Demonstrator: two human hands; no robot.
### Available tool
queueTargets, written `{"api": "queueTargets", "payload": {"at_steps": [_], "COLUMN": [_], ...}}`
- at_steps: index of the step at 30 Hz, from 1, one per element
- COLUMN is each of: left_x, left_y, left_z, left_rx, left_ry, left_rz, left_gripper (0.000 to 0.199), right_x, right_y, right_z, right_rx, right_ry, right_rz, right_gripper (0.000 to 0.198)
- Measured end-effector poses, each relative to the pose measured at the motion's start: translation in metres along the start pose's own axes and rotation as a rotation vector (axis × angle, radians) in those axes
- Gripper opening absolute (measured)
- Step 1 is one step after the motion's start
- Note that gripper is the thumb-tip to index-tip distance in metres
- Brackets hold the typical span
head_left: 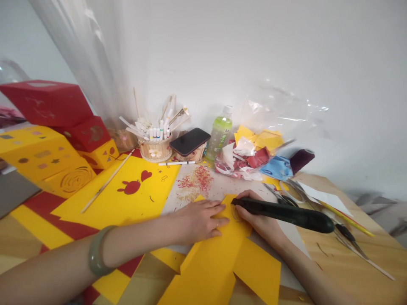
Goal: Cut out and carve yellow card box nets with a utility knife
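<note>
My left hand point(202, 222) lies flat with fingers stretched over a cross-shaped piece of yellow card point(219, 254), and a bracelet circles that wrist. My right hand point(256, 212) grips a thick black utility knife point(289, 214) near its front end. The knife's tip is at the card's upper flap, beside a small drawn or cut spiral point(235, 214). Its blade is too small to make out. Under the card lies a grey board point(190, 190) strewn with red and yellow scraps.
Left stand red boxes point(51, 106) and yellow boxes point(41, 156) with cut-outs. A marker basket point(154, 150), a phone point(190, 142), a green bottle point(221, 129) and a bag of paper scraps point(244, 156) line the back. Scissors point(282, 197) and a yellow pencil point(346, 218) lie right.
</note>
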State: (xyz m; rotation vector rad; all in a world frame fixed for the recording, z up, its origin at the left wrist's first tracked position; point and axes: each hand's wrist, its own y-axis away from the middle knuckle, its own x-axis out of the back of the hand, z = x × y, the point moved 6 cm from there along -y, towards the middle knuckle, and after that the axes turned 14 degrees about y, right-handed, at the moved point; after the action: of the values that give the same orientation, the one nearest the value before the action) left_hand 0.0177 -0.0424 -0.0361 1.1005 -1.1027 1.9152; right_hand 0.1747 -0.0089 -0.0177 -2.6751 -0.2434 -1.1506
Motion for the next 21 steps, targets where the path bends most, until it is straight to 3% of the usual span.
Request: {"api": "queueTargets", "payload": {"at_steps": [8, 21], "left_x": [0.0021, 0.0035], "left_y": [-0.0011, -0.0033], "left_z": [0.0002, 0.0008], "left_rx": [0.043, 0.064], "left_ry": [0.03, -0.006], "left_rz": [-0.044, -0.079], "left_gripper": [0.037, 0.037], "right_x": [-0.0001, -0.0033], "right_y": [0.0073, 0.0071], "right_z": [-0.0111, -0.0051], "right_rx": [-0.003, -0.02], "right_ry": [0.082, 0.178], "right_rz": [-0.014, 0.006], "right_gripper": [0.016, 0.016]}}
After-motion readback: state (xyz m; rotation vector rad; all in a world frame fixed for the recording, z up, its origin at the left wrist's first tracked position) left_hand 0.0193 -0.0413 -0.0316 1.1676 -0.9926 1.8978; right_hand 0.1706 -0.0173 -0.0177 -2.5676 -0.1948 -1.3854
